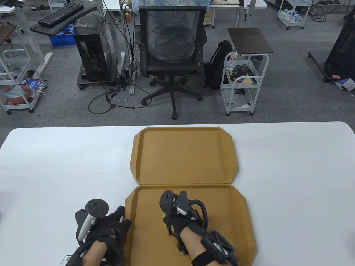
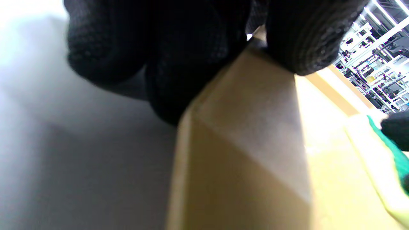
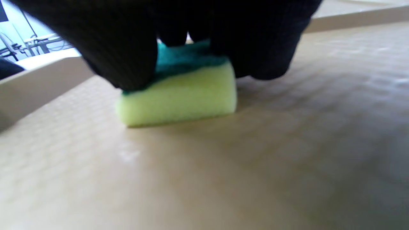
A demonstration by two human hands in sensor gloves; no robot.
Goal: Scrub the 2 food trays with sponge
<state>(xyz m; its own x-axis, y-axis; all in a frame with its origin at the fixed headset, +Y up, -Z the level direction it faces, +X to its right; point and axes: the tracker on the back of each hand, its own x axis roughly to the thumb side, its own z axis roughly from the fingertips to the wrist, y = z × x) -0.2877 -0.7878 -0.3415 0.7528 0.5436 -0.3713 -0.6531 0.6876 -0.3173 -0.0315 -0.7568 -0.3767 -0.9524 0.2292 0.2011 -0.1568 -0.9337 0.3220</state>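
Two tan food trays lie end to end on the white table: the far tray and the near tray. My right hand grips a yellow sponge with a green scrub top and holds it flat against the near tray's floor, left of its middle. Only a sliver of the sponge shows under that hand in the table view. My left hand holds the near tray's left rim, thumb over the rim and fingers on the table beside it.
The white table stretches wide on both sides of the trays. Beyond its far edge stand an office chair, a white cart and a computer tower on the floor.
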